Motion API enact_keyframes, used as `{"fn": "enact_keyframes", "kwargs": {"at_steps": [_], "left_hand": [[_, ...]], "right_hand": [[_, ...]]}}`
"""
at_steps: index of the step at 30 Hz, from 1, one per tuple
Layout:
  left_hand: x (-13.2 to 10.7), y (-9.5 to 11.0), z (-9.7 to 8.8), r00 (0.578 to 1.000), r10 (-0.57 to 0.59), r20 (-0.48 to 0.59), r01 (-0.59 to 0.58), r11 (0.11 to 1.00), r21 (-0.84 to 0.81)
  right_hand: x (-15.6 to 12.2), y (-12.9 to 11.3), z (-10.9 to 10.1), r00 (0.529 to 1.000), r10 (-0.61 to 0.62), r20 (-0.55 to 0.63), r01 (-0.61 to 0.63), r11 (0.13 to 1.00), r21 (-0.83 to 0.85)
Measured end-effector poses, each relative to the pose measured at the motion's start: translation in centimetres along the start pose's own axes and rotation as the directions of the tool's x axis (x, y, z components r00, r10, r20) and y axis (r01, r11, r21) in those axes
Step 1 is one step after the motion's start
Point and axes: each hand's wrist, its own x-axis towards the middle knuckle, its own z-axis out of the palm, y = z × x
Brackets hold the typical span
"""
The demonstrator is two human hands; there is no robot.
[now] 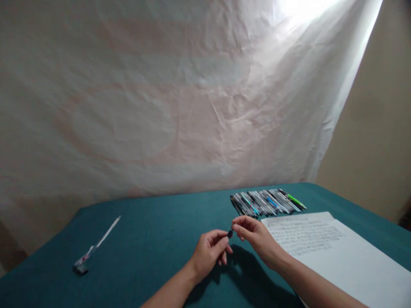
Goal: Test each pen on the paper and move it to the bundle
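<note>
Above the middle of the table, my left hand (210, 250) pinches a small black piece (230, 233) between thumb and fingers. It looks like part of a pen, but its kind is not clear. My right hand (252, 235) is closed in a pinch right beside it, fingertips near the top of the black piece. A tiny thin bit shows at those fingertips, too small to name. Both hands are raised over the cloth and cast shadows on it. Just behind the right hand lies a row of pens (266, 202), mostly grey and black, with blue and green ones among them.
Large white sheets of paper (359, 265) with handwritten lines lie under and beside my right forearm. At the left, a thin white stick (109, 231) lies by a small dark object (80, 268). A green cloth (144, 248) covers the table, and a pale sheet (192, 107) hangs behind it.
</note>
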Motion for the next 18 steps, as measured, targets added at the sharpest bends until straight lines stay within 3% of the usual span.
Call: {"fn": "enact_keyframes", "kwargs": {"at_steps": [18], "left_hand": [[-0.23,0.06,-0.13,1.0,0.008,0.004,-0.009,0.999,0.032]], "right_hand": [[-0.39,-0.21,0.05,0.995,0.097,0.003,-0.097,0.995,-0.004]]}}
